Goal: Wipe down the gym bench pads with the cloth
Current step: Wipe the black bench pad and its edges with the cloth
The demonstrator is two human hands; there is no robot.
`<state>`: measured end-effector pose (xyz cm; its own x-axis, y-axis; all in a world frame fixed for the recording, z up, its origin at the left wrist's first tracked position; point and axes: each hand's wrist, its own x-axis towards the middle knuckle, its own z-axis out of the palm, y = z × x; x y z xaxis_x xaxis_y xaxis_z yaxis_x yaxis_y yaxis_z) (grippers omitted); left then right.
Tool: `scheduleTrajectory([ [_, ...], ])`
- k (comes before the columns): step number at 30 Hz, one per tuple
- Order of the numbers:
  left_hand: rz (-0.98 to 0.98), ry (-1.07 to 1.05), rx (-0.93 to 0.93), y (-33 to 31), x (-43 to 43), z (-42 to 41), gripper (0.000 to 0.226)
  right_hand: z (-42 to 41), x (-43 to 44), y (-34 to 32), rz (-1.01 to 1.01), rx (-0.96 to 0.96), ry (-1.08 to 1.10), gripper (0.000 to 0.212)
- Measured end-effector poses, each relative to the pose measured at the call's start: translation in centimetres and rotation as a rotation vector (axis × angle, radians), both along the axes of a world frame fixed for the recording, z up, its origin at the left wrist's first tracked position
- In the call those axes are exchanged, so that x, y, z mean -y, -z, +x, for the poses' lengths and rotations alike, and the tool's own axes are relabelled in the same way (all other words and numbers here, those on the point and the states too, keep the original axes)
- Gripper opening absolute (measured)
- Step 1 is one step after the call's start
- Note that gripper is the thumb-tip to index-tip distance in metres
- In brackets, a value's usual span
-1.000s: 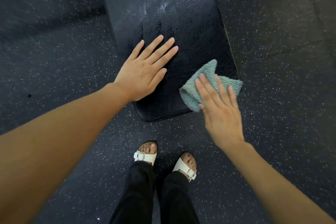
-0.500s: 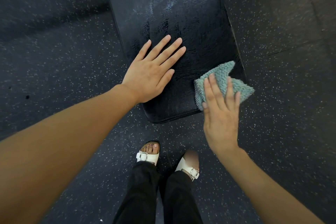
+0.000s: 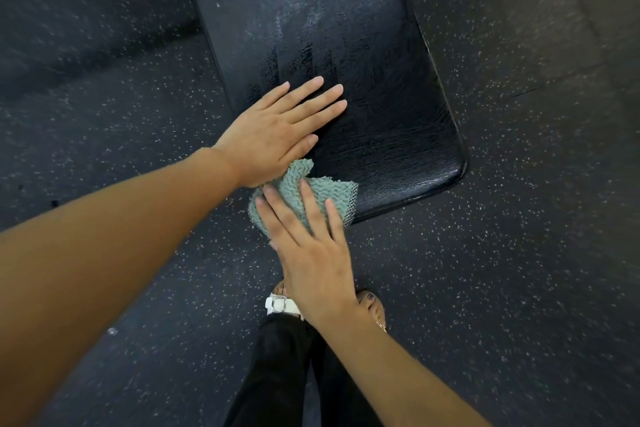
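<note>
The cloth (image 3: 313, 192) has crossed the near end of the bench pad (image 3: 388, 97); a second ago it sat at the pad's 5 o'clock corner, and now it lies at the 7 o'clock corner, bunched against the heel of the left hand (image 3: 273, 135). The right hand (image 3: 313, 265) carried it there, its fingers (image 3: 306, 201) straight and a little spread, pressing the cloth flat rather than gripping it. The left hand has stayed where it was, palm down on the surface, fingers straight and close together, holding nothing; it looks like a brace. I judge that one pass along the near edge is finished, so the stroke must either reverse or move up toward 12 o'clock.

The cloth is sage green with a wavy, nubby pile, crumpled into a rough wad; part of it overhangs the pad's edge above the speckled floor (image 3: 519, 253). The pad is black textured vinyl; its near half shines wet with fine wipe lines, while toward 12 o'clock the sheen breaks into patchy vertical streaks, which probably need more wiping.
</note>
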<state>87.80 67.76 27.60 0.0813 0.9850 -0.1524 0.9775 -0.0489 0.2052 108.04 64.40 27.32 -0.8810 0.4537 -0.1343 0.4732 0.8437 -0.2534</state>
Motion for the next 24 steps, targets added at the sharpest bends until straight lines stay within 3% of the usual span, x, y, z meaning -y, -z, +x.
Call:
scheduleTrajectory([
  [4, -0.008, -0.025, -0.026, -0.1, 0.1, 0.3, 0.055, 1.2, -2.0, 0.1, 0.006, -0.003, -0.028, 0.087],
  [9, 0.002, -0.060, -0.044, 0.0, 0.1, 0.7, 0.056, 2.9, -5.4, 0.2, 0.041, -0.022, 0.015, 0.060],
  [19, 0.029, -0.108, -0.050, 0.4, 0.4, 1.2, 0.055, 6.1, -12.1, 0.3, -0.022, -0.094, 0.239, 0.051],
  [24, 0.047, -0.134, -0.063, 0.6, 0.5, 1.5, 0.055, 5.2, -11.0, 0.3, -0.078, -0.169, 0.333, 0.050],
])
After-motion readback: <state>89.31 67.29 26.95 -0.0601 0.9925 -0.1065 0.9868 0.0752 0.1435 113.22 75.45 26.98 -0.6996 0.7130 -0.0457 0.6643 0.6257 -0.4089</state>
